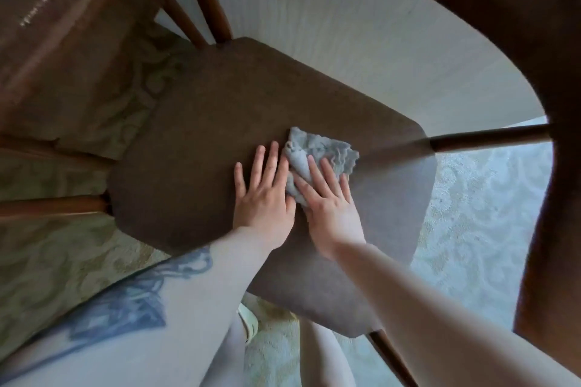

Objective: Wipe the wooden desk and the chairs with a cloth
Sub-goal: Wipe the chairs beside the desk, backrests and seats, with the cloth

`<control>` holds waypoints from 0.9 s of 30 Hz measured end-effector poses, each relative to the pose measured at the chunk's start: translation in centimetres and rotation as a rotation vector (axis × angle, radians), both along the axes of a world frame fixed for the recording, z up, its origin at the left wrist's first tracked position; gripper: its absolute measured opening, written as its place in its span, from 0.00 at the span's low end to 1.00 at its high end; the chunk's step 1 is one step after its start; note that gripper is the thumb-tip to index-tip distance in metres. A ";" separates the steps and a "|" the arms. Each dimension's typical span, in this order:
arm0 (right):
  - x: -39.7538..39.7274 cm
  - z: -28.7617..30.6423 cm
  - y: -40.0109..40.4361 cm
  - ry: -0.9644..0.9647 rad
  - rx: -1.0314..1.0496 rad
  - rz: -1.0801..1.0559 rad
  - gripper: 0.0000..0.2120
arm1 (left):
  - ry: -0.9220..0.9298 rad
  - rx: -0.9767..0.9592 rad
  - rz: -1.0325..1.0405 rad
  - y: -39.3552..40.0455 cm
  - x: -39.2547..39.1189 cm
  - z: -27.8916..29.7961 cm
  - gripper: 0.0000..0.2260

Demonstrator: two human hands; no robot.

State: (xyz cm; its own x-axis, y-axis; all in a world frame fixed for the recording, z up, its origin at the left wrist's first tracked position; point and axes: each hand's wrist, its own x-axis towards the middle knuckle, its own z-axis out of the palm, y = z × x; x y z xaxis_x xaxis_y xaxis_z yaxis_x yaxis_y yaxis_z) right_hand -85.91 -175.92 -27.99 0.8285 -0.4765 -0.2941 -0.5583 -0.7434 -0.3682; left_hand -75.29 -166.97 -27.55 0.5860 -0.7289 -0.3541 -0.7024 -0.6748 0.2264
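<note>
The cloth [317,160] (grey, crumpled) lay near the chair seat's [195,141] right edge, pressed under the flat right hand [330,207], the left hand [264,198] spread flat beside it.

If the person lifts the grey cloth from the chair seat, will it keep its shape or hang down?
The grey cloth will probably hang limp: it already lies crumpled in soft folds under the right hand. It looks light for its size, being thin at its wavy edge. Pushed across the brown seat, it may bunch rather than slide, since the seat looks like matte fabric.
</note>
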 end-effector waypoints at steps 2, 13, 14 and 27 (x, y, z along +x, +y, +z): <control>-0.4 -0.4 -4.1 0.019 -0.070 0.155 0.29 | -0.020 0.015 0.000 0.0 0.2 -0.1 0.33; -1.5 0.0 3.5 -0.038 0.016 -0.078 0.26 | -0.051 -0.011 0.000 1.9 -0.9 -0.7 0.35; -1.5 -0.2 2.1 -0.033 -0.002 -0.004 0.26 | -0.065 -0.013 -0.001 2.2 -0.9 -0.6 0.35; -1.1 -0.2 11.2 -0.064 -0.042 0.045 0.36 | -0.059 0.027 0.159 4.6 0.3 -0.3 0.31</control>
State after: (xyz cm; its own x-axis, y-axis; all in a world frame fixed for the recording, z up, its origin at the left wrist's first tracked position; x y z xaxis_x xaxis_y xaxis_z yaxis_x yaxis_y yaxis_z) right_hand -87.04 -164.75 -28.23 0.8657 -0.4493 -0.2206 -0.5005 -0.7830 -0.3695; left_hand -74.99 -162.39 -27.83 0.7133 -0.6163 -0.3338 -0.5981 -0.7835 0.1684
